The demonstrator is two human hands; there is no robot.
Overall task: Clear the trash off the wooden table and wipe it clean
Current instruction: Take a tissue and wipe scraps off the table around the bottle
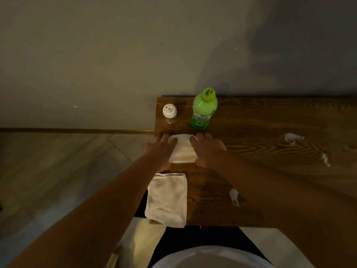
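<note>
Against a bare wall (96, 55), the wooden table (260, 120) bears paper scraps (291, 137); both hands' grips spread flat.

A dim room in a home or small eatery: a wooden table (270, 122) stands against a plain wall (116, 55), with a salt shaker (169, 113) and green drink bottle (203, 110) at the table's far edge, above wood-look flooring (58, 161).

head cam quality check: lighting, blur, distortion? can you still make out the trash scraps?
Head view: dim, warm light, dark at the right and near edges of the table; a soft shadow on the wall above the bottle. Both hands and forearms are slightly blurred. Wide-angle bending shows at the floor line. The white scraps still stand out, though soft.
</note>
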